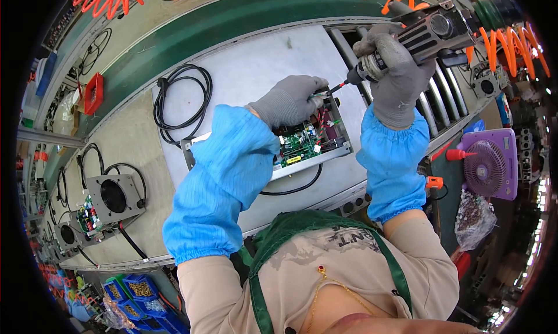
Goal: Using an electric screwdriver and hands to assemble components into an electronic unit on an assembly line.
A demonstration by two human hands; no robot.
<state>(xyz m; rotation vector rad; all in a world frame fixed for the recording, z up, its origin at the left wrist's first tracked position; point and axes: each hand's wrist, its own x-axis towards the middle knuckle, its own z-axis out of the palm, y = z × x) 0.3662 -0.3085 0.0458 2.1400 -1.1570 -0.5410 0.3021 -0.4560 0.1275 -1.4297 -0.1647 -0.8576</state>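
Note:
A metal chassis with a green circuit board (303,143), wires and small parts inside sits on the white work surface. My left hand (288,101), in a grey glove, reaches over the chassis. Its fingers are closed together at the far right edge, and what they pinch is too small to make out. In its grey glove, my right hand (401,81) grips a black and grey power screwdriver (430,35) tilted sideways. The dark bit (337,88) points left, with its tip right by my left fingertips.
A coiled black cable (203,101) lies left of the chassis. Metal rollers (439,96) run at the right, near a purple fan (487,165). More fan units (115,196) stand on the left bench. Blue bins (139,287) of small parts sit lower left; orange coiled hoses (511,46) hang above.

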